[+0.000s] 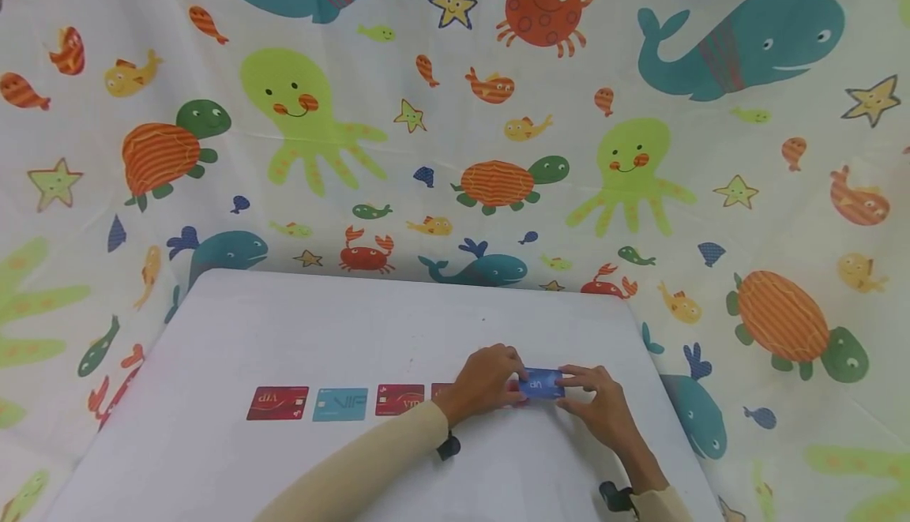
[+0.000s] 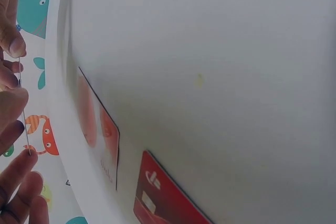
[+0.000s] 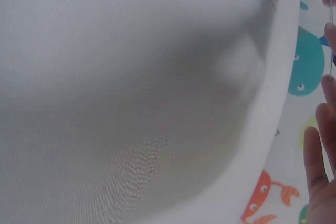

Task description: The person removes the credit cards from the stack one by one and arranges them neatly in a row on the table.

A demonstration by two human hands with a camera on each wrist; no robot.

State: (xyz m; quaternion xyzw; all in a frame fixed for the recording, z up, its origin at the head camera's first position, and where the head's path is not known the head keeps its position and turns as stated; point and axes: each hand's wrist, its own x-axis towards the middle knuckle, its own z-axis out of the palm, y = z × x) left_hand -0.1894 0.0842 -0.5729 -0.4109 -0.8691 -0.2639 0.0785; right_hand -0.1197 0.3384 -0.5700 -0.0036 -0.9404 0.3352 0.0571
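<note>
A blue card [image 1: 543, 384] with white lettering is held up between both hands over the right part of the table. My left hand [image 1: 486, 380] pinches its left edge, and my right hand [image 1: 597, 402] grips its right edge between thumb and fingers. Seen edge-on in the left wrist view, the card [image 2: 24, 116] is a thin line amid the fingers. A row on the table includes a red card [image 1: 277, 403], a light blue card [image 1: 340, 404] and another red card [image 1: 400, 399]. Behind my left hand and wrist, further red cards [image 1: 440, 390] are partly hidden.
The white table [image 1: 320, 324] carries the row of cards left of the hands. A curtain [image 1: 441, 230] printed with sea animals hangs behind and around it. Dark wrist devices [image 1: 449, 447] sit on both wrists. A pale reddish card [image 2: 100, 124] shows in the left wrist view.
</note>
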